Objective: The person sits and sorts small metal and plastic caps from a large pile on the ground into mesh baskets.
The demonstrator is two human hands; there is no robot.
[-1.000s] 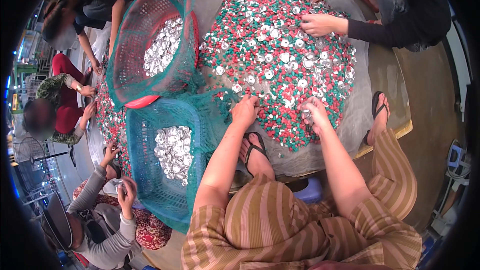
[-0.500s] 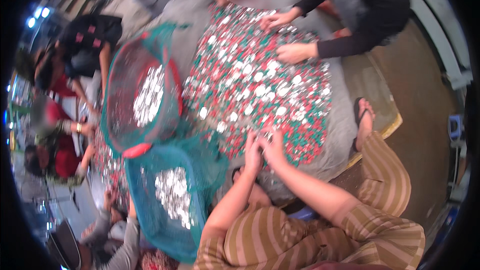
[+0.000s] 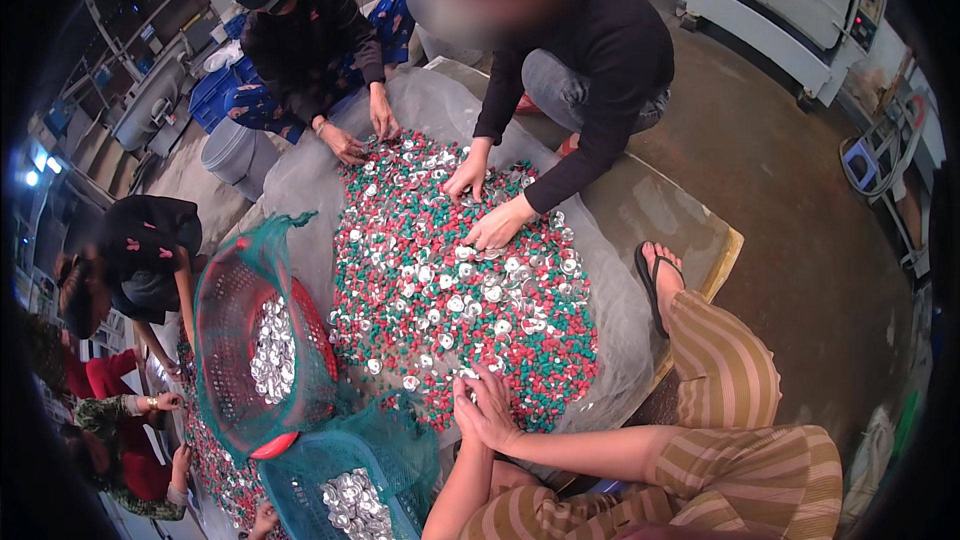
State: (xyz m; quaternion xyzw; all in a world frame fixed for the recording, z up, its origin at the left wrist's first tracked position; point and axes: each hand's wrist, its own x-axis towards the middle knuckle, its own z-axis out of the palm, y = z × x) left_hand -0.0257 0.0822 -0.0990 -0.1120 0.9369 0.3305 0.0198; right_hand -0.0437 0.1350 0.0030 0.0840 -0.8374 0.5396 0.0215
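Note:
My left hand (image 3: 467,412) and my right hand (image 3: 492,414) are pressed together at the near edge of a spread pile (image 3: 470,280). The right hand's fingers lie over the left, both closed, and a small silvery glint shows by the fingertips. What they hold is hidden. Small red and green pieces make up the pile, mixed with round silvery metal discs (image 3: 440,317). Underneath is a grey mesh sheet (image 3: 620,330). To my left, a red basket (image 3: 318,325) lined with green netting holds discs, as does a teal basket (image 3: 300,480) nearer me.
Across the pile, a co-worker in black (image 3: 610,60) reaches into it with both hands. Another in a dark cap (image 3: 320,50) works at its far left corner. Several people sit around a second pile (image 3: 215,440) at left. A grey bucket (image 3: 240,155) and white machine (image 3: 790,10) stand behind.
The view has shifted, bringing the capped co-worker fully into sight and the pile lower in the picture. My hands have come closer together, the right now folded over the left.

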